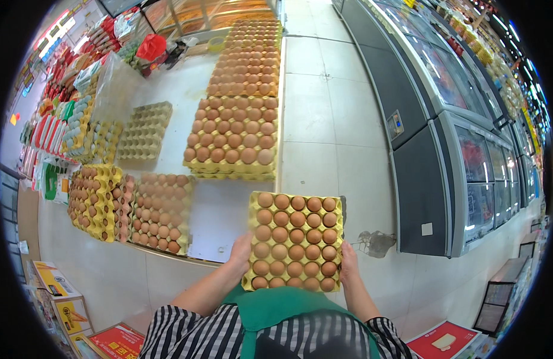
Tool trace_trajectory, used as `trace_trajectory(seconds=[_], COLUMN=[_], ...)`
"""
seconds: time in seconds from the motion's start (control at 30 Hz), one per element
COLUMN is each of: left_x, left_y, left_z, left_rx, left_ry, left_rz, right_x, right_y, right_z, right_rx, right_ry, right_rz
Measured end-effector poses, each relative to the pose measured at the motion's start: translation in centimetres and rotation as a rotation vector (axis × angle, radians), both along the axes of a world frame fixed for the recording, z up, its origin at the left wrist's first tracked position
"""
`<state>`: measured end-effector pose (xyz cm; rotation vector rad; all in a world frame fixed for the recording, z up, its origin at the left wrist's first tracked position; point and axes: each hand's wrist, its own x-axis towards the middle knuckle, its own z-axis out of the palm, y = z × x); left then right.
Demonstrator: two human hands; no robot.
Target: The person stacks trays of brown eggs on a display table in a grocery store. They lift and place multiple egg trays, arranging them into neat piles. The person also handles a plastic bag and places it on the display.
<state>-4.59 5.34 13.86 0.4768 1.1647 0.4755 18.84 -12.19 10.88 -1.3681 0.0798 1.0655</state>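
Observation:
Between my two hands is a yellow egg tray point(254, 211) filled with rows of brown eggs point(296, 235). It is held in front of the green apron, beyond the front right edge of the white display table point(213, 220). My left hand point(242, 251) grips the tray's left side. On the opposite side, my right hand point(348, 260) holds the right edge. The fingers beneath the tray are hidden. Just ahead on the table stands a stack of yellow trays point(231, 172) topped with brown eggs. Further left lies another tray of brown eggs point(157, 220).
Stacked egg trays point(92, 202) stand at the table's left end, near an empty grey tray point(144, 130) and a clear plastic bag point(114, 85). More egg trays point(247, 58) line the far right edge. Chest freezers point(420, 197) border the tiled aisle point(321, 116) on the right.

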Motion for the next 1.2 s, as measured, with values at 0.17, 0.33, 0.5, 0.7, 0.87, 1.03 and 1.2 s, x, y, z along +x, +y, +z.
trace_trajectory(seconds=[0.17, 0.33, 0.5, 0.7, 0.87, 1.03, 1.2], left_x=[7.8, 14.2, 19.0, 23.3, 28.4, 34.9, 40.2], left_y=[-3.4, -3.3, -3.0, -0.4, 4.8, 12.3, 21.0], left_z=[-0.1, 0.1, 0.2, -1.1, -2.0, -3.6, -2.4], left_rx=[-0.021, 0.05, 0.061, 0.127, 0.055, 0.167, 0.124], left_ry=[0.01, 0.037, 0.001, 0.018, -0.018, -0.002, -0.005], left_rz=[-0.02, -0.181, -0.163, -0.204, -0.111, -0.118, -0.131], right_x=[7.2, 11.8, 15.8, 20.7, 25.9, 31.1, 37.1], right_y=[-4.2, -6.7, -6.5, -4.2, 1.6, 10.2, 18.6], right_z=[1.4, 1.5, 1.7, -0.1, 0.2, 4.1, 3.7], right_rx=[0.012, 0.073, 0.064, 0.058, 0.122, 0.089, 0.092], right_ry=[-0.005, -0.001, -0.074, -0.112, -0.106, -0.328, -0.245], right_rz=[-0.01, -0.093, -0.129, -0.132, -0.067, 0.039, -0.024])
